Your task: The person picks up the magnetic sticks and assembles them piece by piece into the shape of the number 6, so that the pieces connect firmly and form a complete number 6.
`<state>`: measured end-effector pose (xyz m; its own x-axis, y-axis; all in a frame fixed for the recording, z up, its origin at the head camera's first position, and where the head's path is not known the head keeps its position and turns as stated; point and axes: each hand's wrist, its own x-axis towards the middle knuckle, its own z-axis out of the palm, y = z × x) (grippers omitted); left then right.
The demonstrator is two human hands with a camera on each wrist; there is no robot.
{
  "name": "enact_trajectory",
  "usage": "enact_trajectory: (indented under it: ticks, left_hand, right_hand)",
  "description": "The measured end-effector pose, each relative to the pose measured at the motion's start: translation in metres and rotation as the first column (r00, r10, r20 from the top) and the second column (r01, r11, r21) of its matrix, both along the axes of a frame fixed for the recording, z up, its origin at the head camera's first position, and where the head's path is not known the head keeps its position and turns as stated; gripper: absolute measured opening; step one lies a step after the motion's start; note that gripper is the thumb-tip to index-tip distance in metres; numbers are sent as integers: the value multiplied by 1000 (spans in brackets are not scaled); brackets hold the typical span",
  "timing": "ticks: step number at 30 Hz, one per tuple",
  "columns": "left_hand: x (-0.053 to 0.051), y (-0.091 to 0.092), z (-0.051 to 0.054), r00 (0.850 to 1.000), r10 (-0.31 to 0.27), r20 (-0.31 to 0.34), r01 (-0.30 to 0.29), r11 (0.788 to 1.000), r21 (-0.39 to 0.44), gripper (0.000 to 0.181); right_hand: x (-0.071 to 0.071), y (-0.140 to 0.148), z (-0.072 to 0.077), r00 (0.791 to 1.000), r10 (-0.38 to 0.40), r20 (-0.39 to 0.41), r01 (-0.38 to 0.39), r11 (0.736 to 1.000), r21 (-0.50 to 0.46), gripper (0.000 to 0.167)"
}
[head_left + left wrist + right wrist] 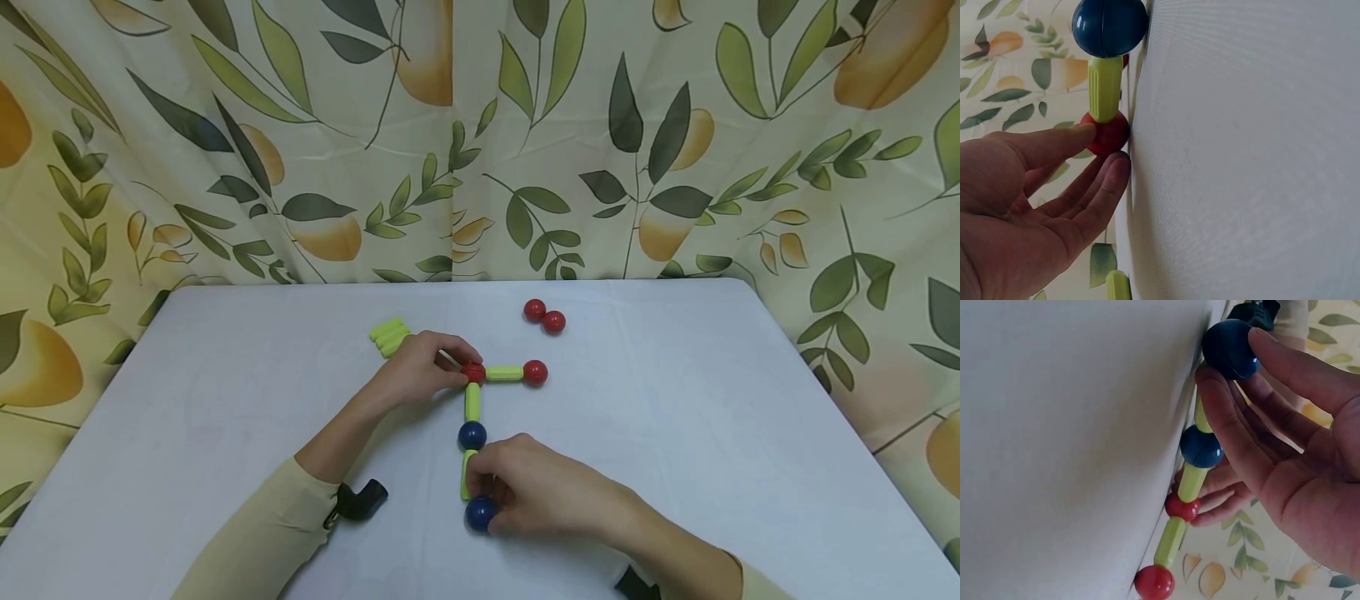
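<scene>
Red and blue balls joined by yellow-green sticks form an L-shaped chain on the white table. At its corner, my left hand [423,367] pinches a red ball [473,372] between thumb and fingers. One stick [505,374] runs right from there to another red ball [536,373]. Another stick [472,402] runs toward me to a blue ball [472,436]. Below that, a stick [466,483] leads to the nearest blue ball [1230,349], which my right hand [555,487] grips with thumb and fingers. My fingers partly cover this last stick.
Several loose yellow-green sticks [388,335] lie side by side beyond my left hand. Two red balls [543,317] sit together near the back of the white table [675,375]. A patterned leaf-and-fruit curtain [480,167] hangs behind the table.
</scene>
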<state>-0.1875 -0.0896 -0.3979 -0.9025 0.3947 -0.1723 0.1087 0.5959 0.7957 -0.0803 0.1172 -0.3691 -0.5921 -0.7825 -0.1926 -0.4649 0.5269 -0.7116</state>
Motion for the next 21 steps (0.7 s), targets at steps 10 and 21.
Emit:
enact_trajectory:
  ticks: [10,21]
  left_hand:
    - [1,0,1,1000,-1,-1,1,1000,5,24]
    - [2,0,2,1000,5,-3,-5,1000,-7,25]
  right_hand:
    - [5,-8,-1,996,18,-85,-17,1000,15,24]
    - [6,-9,-3,998,-20,-54,24,998,60,28]
